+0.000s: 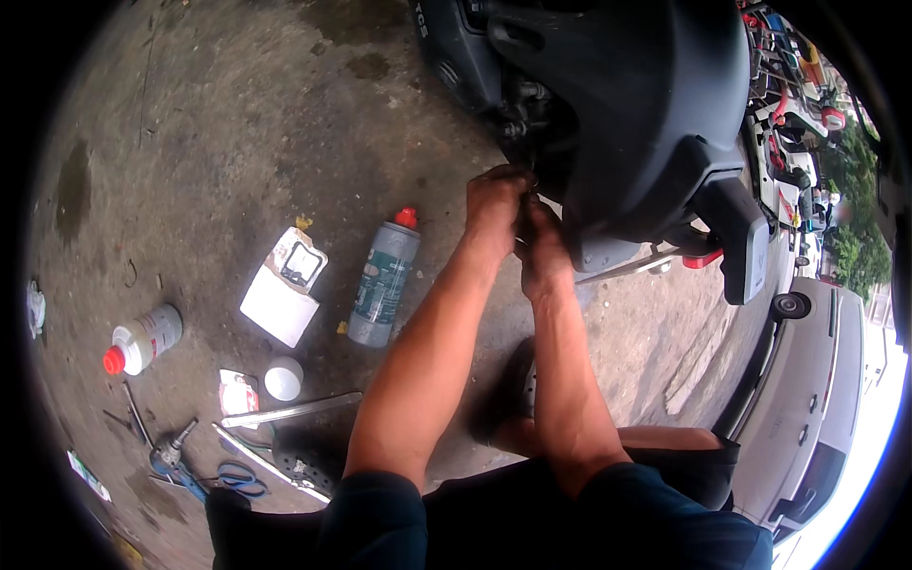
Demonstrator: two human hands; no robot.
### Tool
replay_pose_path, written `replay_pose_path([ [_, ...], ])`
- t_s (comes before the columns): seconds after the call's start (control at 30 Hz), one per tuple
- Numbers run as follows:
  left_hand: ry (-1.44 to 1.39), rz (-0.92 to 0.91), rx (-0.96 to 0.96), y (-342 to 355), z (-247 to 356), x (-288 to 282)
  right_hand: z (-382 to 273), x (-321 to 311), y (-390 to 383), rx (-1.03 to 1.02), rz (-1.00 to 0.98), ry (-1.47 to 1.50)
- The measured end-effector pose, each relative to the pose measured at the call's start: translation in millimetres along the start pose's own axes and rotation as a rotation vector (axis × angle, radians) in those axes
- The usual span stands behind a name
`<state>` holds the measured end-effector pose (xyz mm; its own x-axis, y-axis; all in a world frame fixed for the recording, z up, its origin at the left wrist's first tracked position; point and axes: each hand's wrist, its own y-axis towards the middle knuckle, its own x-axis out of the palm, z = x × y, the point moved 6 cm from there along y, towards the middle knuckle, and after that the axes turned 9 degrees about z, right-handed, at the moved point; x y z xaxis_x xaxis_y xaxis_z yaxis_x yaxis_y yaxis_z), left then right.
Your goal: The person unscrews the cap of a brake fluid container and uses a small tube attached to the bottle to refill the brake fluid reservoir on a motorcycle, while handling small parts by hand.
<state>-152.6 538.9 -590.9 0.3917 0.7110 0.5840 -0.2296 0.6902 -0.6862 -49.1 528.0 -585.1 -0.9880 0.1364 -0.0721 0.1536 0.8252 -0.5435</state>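
- Bodywork (pixel 655 104), dark grey and bulky, looms across the top of the view, right of centre, and that's where the work is!
- Up goes the left arm, and its hand, the left hand (pixel 492 204), is right at the lower edge of that bodywork, fingers curled in, just below an opening with exposed metal parts (pixel 525 109).
- Right alongside comes the right hand (pixel 545 249), close against the left, fingers bent upward — a tight pairing, this.
- What's between those fingers? Too dark and too small; I cannot tell whether either hand pinches anything.
- Over on the ground (pixel 209 142), left of the forearms, a grey bottle (pixel 382 285) with a red cap lies near a white box (pixel 277 306).
- Farther left, a smaller bottle (pixel 150 337), red-capped too, lies on its side.
- Below the box, a white round container (pixel 284 378) sits just beside a small red-and-white packet (pixel 237 391).
- Lower left now — scissors (pixel 241 481) with blue handles, next to a blue-bodied tool (pixel 169 456).
- And out at the far right, a pale van (pixel 807 380), well apart from the hands.
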Motion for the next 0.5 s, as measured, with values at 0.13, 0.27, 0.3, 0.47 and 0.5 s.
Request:
replay_pose_path([
  [0.13, 0.034, -0.014, -0.032, 7, -3, -3, 3, 3, 4, -0.053, -0.063, 0.069],
  [0.27, 0.386, 0.042, 0.432, 13, -10, -3, 20, -5, 24, -0.141, -0.052, 0.17],
  [0.3, 0.385, 0.044, 0.427, 8, -8, -1, 20, -8, 26, -0.175, -0.024, 0.209],
  [0.47, 0.966, 0.16, 0.746, -15, 22, 13, 16, -1, 22, -0.266, -0.061, 0.247],
  [0.5, 0.963, 0.161, 0.741, -11, 22, 12, 12, 3, 19, -0.296, -0.092, 0.275],
])
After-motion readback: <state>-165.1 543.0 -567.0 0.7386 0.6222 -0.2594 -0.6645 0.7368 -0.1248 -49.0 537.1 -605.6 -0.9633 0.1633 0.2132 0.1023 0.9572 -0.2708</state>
